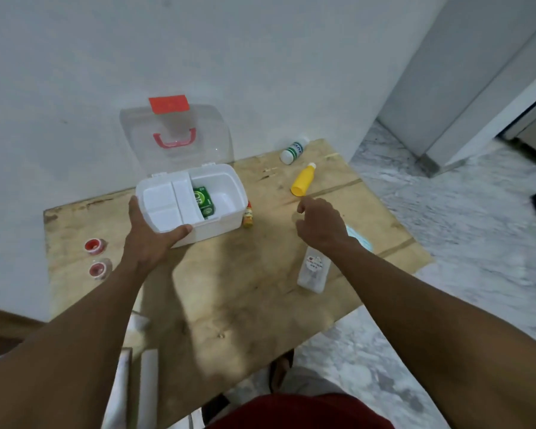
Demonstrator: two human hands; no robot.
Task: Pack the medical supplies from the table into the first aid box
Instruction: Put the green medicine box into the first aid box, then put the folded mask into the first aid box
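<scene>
The white first aid box (226,216) stands open at the back of the wooden table (229,289), its clear lid (198,144) with a red handle raised against the wall. Inside lies a green packet (203,199) beside a white insert tray (164,202). My left hand (150,239) grips the box's front left corner, thumb along the rim. My right hand (319,224) hovers with loosely curled fingers, holding nothing, just short of a yellow bottle (304,179) lying on its side. A clear bottle (312,270) lies under my right wrist.
A white bottle with a green label (294,149) lies at the table's far edge. A small orange bottle (247,215) stands against the box's right side. Two small red-capped jars (94,245) (99,269) sit at the table's left. A pale blue item (359,238) shows beyond my right wrist.
</scene>
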